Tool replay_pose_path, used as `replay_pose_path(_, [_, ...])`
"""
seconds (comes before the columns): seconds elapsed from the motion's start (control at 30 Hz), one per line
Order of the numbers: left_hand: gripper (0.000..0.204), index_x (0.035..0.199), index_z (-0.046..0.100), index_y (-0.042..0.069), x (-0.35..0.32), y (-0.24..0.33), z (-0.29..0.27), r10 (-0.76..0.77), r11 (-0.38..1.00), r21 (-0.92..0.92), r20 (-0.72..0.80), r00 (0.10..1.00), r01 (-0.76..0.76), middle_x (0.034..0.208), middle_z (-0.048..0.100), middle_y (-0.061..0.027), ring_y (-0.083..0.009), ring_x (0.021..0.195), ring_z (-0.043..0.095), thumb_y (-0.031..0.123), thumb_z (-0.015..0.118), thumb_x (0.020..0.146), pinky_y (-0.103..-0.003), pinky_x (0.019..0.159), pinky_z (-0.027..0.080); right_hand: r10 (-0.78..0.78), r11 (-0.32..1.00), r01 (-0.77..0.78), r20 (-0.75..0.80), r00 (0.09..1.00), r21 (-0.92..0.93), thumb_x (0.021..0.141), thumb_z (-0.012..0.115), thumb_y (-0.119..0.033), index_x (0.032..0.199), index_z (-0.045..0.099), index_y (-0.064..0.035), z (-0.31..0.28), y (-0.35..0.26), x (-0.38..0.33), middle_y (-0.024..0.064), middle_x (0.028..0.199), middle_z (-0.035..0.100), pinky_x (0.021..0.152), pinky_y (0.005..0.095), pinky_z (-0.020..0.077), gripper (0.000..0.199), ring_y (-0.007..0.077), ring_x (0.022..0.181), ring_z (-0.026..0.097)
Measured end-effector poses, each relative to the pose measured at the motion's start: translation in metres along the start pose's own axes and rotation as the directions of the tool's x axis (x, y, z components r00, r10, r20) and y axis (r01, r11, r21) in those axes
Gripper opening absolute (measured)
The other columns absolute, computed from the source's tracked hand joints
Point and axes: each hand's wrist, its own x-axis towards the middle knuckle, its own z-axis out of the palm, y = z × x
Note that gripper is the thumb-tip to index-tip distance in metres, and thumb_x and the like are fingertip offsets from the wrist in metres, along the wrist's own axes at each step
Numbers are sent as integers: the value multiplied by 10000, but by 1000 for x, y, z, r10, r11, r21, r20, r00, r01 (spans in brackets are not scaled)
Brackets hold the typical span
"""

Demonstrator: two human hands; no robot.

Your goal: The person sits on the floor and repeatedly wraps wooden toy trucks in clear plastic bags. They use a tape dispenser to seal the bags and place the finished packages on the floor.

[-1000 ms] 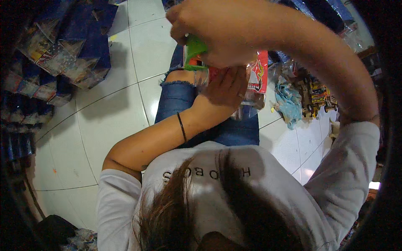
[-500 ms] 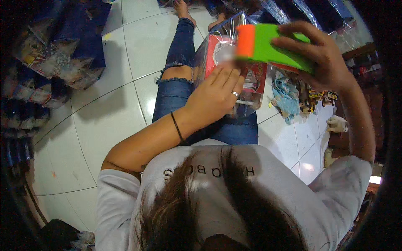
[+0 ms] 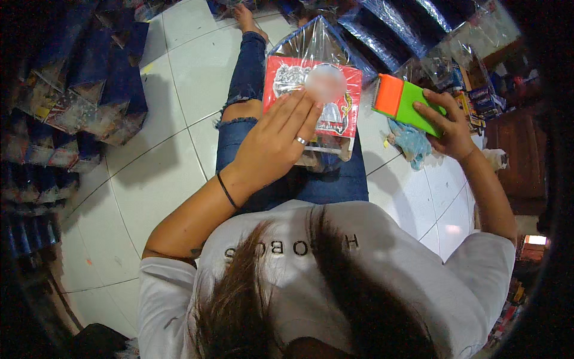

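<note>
A clear plastic bag with a blue back (image 3: 308, 45) lies across my thighs, and a red printed card or booklet (image 3: 354, 90) shows through its front. Flat on that front rests my left hand (image 3: 272, 137), fingers stretched out side by side. My right hand (image 3: 451, 127) grips a green and orange tape dispenser (image 3: 411, 106), held in the air to the right of the bag. The dispenser's toothed edge faces left, toward the bag, and a gap separates the two.
Rows of blue bags with clear fronts (image 3: 110, 78) fill the left side, and more blue bags (image 3: 394, 30) lie at the far right. A crumpled light-blue plastic bag (image 3: 411, 146) sits on the white tile floor (image 3: 161, 197). Brown wooden furniture (image 3: 520, 158) stands at the right.
My right hand has drawn the tape dispenser away from the bag, to the right and down. My left hand has shifted slightly left, and the bag's red front shows more fully.
</note>
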Motion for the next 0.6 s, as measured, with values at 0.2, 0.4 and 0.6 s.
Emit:
replay_pose_path(0.2, [557, 1311, 494, 0, -11, 3, 7, -1, 999, -54, -50, 999, -2, 1360, 489, -155, -326, 1246, 479, 98, 664, 790, -422, 1027, 402, 16, 1000, -16, 77, 997, 0, 591, 746, -36, 1235, 600, -182, 22, -29, 29, 126, 1240, 537, 873, 415, 474, 676, 329, 970, 560])
replay_pose_path(0.4, [627, 1277, 553, 105, 0, 8, -22, 1, 998, 56, -90, 996, 4, 1241, 543, -85, -289, 1092, 481, 142, 761, 687, -447, 975, 374, 268, 952, -271, 809, 524, -140, 737, 657, -161, 995, 659, -61, 127, 0, 25, 106, 1065, 626, 776, 460, 511, 277, 335, 905, 615])
replay_pose_path(0.6, [500, 1219, 582, 120, 116, 24, -11, 403, 882, 107, 332, 853, -459, 1244, 554, -76, -246, 1163, 503, 429, 606, 826, -481, 1079, 270, 730, 586, -701, 112, 675, 407, 698, 695, -123, 1138, 626, -83, 261, 24, -118, 142, 1171, 561, 953, 393, 434, 447, 334, 1098, 542])
